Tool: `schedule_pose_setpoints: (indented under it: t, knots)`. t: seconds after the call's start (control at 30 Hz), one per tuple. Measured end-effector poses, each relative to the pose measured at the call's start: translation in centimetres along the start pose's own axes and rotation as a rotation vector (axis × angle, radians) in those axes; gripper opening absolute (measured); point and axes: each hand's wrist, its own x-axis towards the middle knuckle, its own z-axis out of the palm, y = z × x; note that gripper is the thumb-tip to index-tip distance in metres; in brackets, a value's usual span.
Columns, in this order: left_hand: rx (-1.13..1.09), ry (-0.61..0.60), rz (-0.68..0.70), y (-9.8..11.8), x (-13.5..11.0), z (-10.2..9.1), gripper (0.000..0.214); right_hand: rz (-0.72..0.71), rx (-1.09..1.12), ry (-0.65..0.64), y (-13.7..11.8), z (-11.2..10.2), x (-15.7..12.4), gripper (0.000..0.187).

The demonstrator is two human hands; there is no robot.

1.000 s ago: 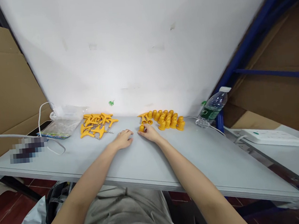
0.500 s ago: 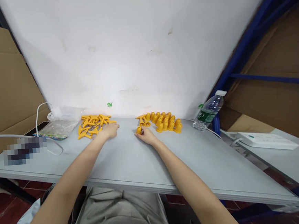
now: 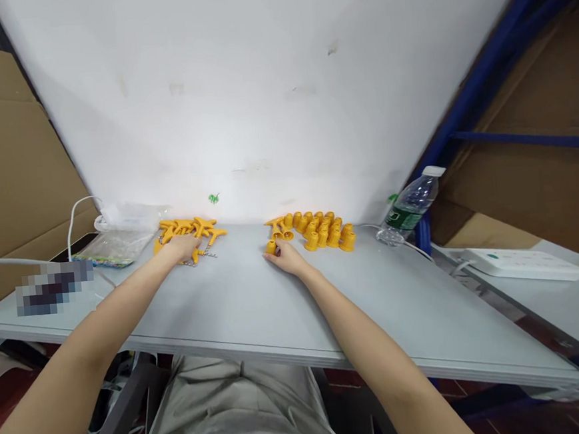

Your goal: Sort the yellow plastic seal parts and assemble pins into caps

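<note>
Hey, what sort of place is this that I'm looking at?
Probably a small workshop or warehouse assembly bench: two batches of yellow plastic parts lie on a plain grey table, cardboard sheets stand at the left, and blue metal racking at the right.

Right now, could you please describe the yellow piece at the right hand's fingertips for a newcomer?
On the grey table, a cluster of yellow plastic sleeves stands by the white board. The lone yellow sleeve sits at the cluster's near-left edge, outside the rows, and it alone touches the right hand.
</note>
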Motion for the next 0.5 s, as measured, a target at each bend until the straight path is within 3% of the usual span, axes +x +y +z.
schedule_pose_setpoints:
  t: [0.07,0.17,0.3,0.4,0.5]
  knots:
    - [0.091,-0.093,-0.013,0.1,-0.4,-1.0,0.037,0.001,0.007,-0.002,0.0,0.0,0.0,0.022]
    - [-0.016,0.018,-0.06,0.1,-0.8,-2.7,0.035,0.0,0.016,0.0,0.1,0.1,0.0,0.022]
    - [-0.261,0.362,-0.17,0.5,-0.8,-4.2,0.032,0.001,0.03,0.005,0.2,0.3,0.0,0.022]
    - [-0.62,0.638,-0.214,1.7,-0.7,-4.2,0.029,0.021,0.04,0.003,0.2,0.5,0.1,0.022]
    - [-1.087,0.709,-0.241,3.9,-0.3,-3.3,0.024,0.042,0.047,-0.017,-0.2,0.5,0.4,0.022]
